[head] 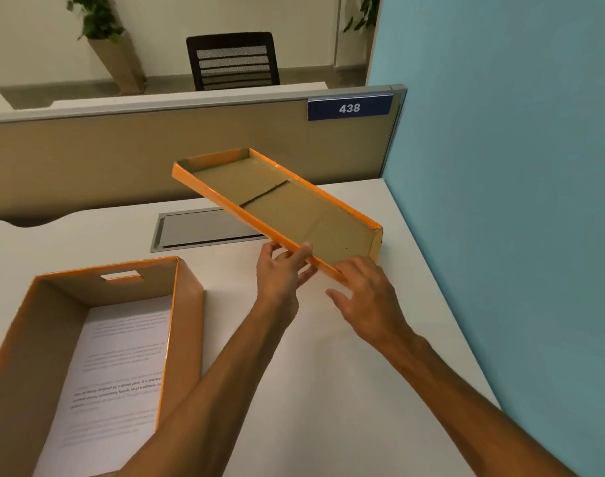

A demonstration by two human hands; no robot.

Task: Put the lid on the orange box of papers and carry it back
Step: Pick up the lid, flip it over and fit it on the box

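As held, lid [294,208] tilted, far-left upward.

Two bare forearms are showing in the head view, both reaching in from the bottom edge of the picture. No sleeve is covering either one as far as the frame shows. The left hand [283,270] is wearing no glove, ring or watch, and its wrist is showing no band. The right hand [366,290] is likewise wearing nothing, its wrist plain as well. The fingernails are looking short and unpainted where they can be made out. No other part of the person is appearing in the picture.
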